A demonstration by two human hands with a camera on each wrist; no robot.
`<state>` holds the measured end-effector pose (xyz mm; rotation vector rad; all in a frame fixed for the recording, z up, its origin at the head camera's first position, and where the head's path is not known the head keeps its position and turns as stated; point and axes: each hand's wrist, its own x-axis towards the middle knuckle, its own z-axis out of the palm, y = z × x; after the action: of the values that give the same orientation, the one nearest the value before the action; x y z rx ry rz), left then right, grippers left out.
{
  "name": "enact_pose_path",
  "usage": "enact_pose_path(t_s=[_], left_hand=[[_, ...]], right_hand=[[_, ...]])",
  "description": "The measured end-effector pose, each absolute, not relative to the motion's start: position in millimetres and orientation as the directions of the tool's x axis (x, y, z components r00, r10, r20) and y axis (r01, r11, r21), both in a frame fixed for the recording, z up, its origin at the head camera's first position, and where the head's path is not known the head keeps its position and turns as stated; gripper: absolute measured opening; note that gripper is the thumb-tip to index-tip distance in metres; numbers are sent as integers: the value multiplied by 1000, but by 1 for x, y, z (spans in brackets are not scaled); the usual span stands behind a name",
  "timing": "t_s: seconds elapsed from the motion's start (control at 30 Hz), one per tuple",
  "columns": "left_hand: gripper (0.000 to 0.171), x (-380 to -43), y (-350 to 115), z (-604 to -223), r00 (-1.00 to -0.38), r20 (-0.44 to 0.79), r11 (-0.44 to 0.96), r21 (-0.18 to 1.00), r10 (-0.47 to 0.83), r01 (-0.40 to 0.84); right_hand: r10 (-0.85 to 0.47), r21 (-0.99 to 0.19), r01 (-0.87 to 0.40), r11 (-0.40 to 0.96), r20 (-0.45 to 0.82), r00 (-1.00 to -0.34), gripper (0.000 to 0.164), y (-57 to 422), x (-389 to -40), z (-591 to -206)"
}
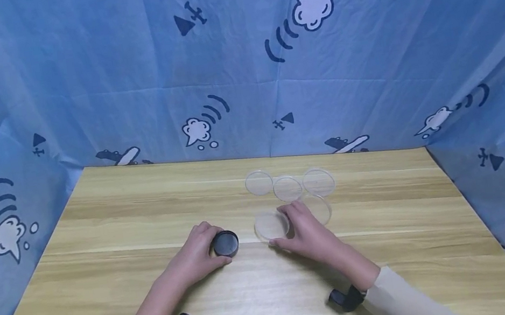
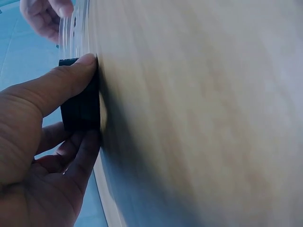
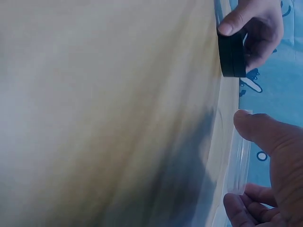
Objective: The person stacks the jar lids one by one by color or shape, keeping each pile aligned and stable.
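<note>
My left hand (image 1: 191, 256) grips a short black round container (image 1: 226, 244) between thumb and fingers. In the left wrist view the container (image 2: 81, 109) stands on edge against the wood, and the thumb lies across its side. My right hand (image 1: 310, 233) pinches a clear round dish, like a petri dish (image 1: 271, 225), by its rim from the right. In the right wrist view this dish (image 3: 239, 163) sits between thumb and fingertips, low over the table. The black container is just left of it, a short gap between them.
Behind the right hand several more clear round dishes lie close together: a left one (image 1: 258, 182), a middle one (image 1: 287, 188), a right one (image 1: 318, 182). Another dish (image 1: 321, 210) is partly hidden by the hand. A blue patterned curtain (image 1: 244, 99) surrounds the wooden table (image 1: 120, 226).
</note>
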<state>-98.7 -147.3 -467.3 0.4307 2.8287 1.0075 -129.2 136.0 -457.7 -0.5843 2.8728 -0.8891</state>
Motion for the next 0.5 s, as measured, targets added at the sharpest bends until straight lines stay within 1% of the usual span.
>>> enact_pose_path(t_s=[0.2, 0.37, 0.5], left_hand=[[51, -98, -147, -468, -956, -21, 742, 636, 293, 213], [53, -98, -147, -467, -956, -20, 740, 638, 292, 212], [52, -99, -147, -467, -954, -14, 739, 637, 299, 222]], right_hand=[[-389, -533, -352, 770, 45, -920, 76, 142, -114, -459], [-393, -543, -341, 768, 21, -919, 77, 146, -103, -458], [-399, -540, -348, 766, 25, -917, 76, 148, -98, -459]])
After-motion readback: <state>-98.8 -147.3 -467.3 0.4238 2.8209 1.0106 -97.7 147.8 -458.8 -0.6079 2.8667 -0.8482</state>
